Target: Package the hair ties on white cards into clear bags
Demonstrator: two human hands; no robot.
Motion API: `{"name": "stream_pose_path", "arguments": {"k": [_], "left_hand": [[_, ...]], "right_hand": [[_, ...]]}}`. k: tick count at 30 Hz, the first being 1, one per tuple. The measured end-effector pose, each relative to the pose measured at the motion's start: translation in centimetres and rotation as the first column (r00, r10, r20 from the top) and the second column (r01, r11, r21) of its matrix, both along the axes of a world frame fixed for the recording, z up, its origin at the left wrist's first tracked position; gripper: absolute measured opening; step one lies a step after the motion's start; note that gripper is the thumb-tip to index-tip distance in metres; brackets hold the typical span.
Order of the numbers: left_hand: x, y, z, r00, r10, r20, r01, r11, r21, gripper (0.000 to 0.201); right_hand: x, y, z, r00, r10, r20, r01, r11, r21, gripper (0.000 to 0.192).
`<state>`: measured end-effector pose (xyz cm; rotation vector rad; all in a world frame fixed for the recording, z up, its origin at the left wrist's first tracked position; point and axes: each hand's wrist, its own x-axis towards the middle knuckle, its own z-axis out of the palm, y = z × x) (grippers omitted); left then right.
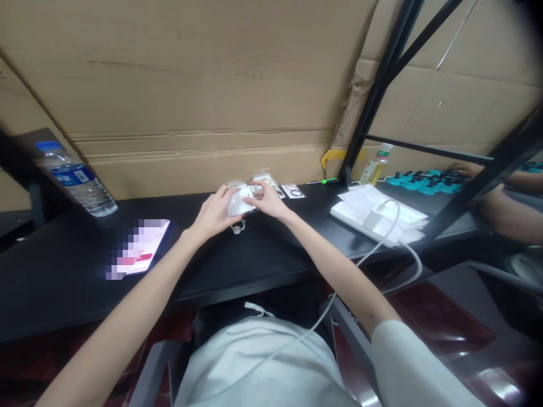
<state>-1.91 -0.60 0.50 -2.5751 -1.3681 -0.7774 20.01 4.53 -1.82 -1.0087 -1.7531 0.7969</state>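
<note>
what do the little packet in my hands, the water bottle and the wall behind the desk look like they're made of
The small clear packet, held by the left hand and right hand, looks like glossy thin plastic film: it is see-through and shiny. The clear blue-labelled water bottle seems transparent plastic. The brown back wall looks like matte corrugated cardboard, with creases and a torn edge.
</note>
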Motion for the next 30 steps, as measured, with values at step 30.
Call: {"name": "stream_pose_path", "arguments": {"k": [30], "left_hand": [[-1.1, 1.0, 0.0, 0.953, 0.263, 0.148, -0.283, 0.949, 0.138, 0.064]], "right_hand": [[1.1, -0.2, 0.2, 0.896, 0.01, 0.443, -0.071, 0.99, 0.122, 0.036]]}}
